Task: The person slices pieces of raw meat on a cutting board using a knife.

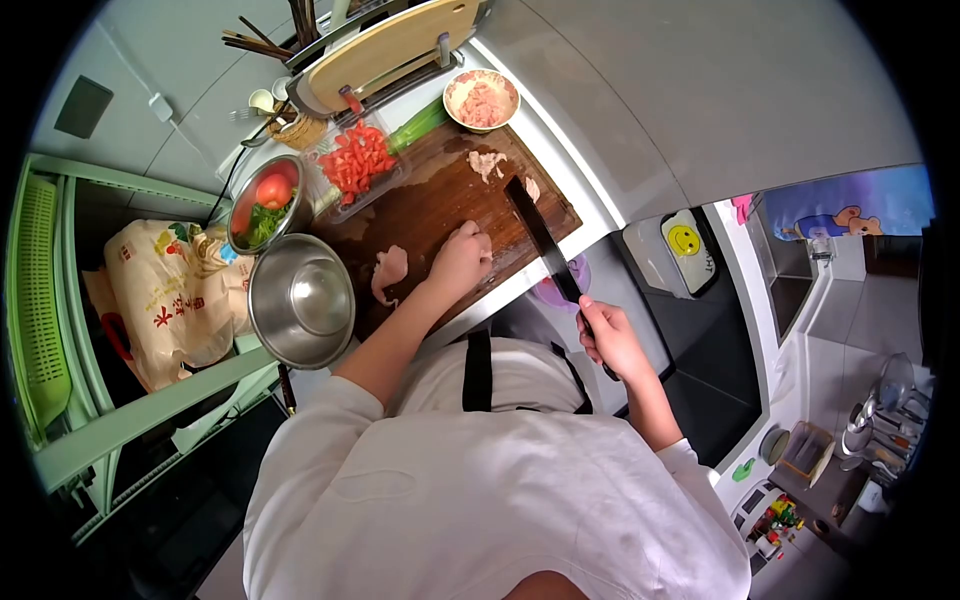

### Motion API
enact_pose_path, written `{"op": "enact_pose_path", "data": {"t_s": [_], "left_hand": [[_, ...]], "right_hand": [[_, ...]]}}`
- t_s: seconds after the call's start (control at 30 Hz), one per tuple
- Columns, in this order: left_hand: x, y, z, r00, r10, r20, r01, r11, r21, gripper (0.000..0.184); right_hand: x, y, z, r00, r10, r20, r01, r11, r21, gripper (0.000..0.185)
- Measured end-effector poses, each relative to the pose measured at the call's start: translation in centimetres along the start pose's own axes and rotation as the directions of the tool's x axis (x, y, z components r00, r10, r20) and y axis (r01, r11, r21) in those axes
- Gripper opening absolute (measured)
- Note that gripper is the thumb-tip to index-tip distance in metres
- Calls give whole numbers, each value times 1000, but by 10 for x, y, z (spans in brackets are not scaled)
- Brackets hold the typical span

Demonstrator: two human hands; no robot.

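My right hand (610, 340) grips the black handle of a knife (540, 235), whose dark blade reaches over the right part of a wooden cutting board (435, 190). My left hand (463, 255) rests on the board with its fingers curled; whether anything is under them is hidden. A pale piece of raw meat (390, 268) lies on the board left of my left hand. Small cut meat pieces (487, 164) lie near the board's far side, and another bit (532, 189) is beside the blade tip. A bowl of cut meat (481, 101) stands at the far corner.
A clear tray of chopped red pieces (356, 160) and green stalks (417, 125) sit at the board's far left. Left are an empty steel bowl (302, 300) and a steel bowl with a tomato (273, 190) and greens. A lidded bin (668, 255) stands right.
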State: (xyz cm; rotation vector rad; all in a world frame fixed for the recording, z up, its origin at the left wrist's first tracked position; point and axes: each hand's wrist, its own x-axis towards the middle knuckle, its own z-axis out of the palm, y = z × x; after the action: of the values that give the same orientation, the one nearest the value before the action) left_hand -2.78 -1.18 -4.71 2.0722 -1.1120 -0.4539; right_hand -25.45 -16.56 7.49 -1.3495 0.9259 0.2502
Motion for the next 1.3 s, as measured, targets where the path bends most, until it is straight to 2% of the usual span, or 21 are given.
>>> {"op": "enact_pose_path", "data": {"t_s": [0.13,0.23,0.33,0.4,0.47,0.57,0.63,0.67,0.7,0.8,0.87,0.93,1.03,1.13,1.17,1.27,1.3], "left_hand": [[3,-9,1,999,25,-41,-26,1000,-16,11],[6,-9,-15,991,-113,-72,98,976,-193,12],[42,-20,-33,946,-244,-215,116,872,-476,11],[82,0,-62,881,-215,-421,-106,779,-618,12],[126,19,-86,779,-169,-604,-266,784,-561,11],[169,31,-100,775,20,-631,-153,976,-157,19],[178,17,-94,917,-80,-391,58,996,-67,22],[179,7,-89,952,-151,-265,157,988,1,24],[175,-1,-82,922,-46,-385,75,995,59,20],[134,-4,-82,867,-33,-498,-39,990,-132,14],[88,6,-91,830,-67,-553,-11,991,-137,7],[40,3,-93,803,-229,-550,184,973,-137,8],[-26,-2,-82,798,-365,-479,344,929,-135,15],[-66,8,-57,711,-303,-635,466,879,102,32],[-79,5,-49,707,-357,-611,527,842,118,49],[-89,-6,-28,544,-503,-672,710,702,49,53],[-87,-6,-26,529,-501,-685,723,689,54,56]], "right_hand": [[-3,-8,1,1000,-7,-22,7,1000,3,49],[-7,-12,0,999,-20,-43,20,1000,1,48],[-9,-11,-4,997,-27,-76,30,999,43,48],[-11,-12,-5,995,-29,-98,35,997,63,48],[-15,-18,-5,993,-8,-119,17,997,74,48],[-11,-20,-12,994,-13,-109,22,997,79,48],[-9,-23,-16,994,-24,-102,30,997,64,48],[-7,-24,-18,994,-28,-107,35,997,68,49],[-4,-26,-21,994,-32,-108,40,997,72,49],[6,-34,-28,996,-43,-82,49,996,76,50],[17,-42,-33,997,-58,-51,62,995,75,50],[27,-48,-36,998,-68,-16,69,995,76,50],[46,-59,-36,998,-61,31,61,998,9,50],[64,-64,-33,992,-64,106,70,996,-52,50],[68,-65,-31,989,-63,131,72,995,-70,50],[77,-70,-25,977,-62,203,83,992,-96,49],[82,-68,-24,971,-70,230,94,991,-96,49]]}}
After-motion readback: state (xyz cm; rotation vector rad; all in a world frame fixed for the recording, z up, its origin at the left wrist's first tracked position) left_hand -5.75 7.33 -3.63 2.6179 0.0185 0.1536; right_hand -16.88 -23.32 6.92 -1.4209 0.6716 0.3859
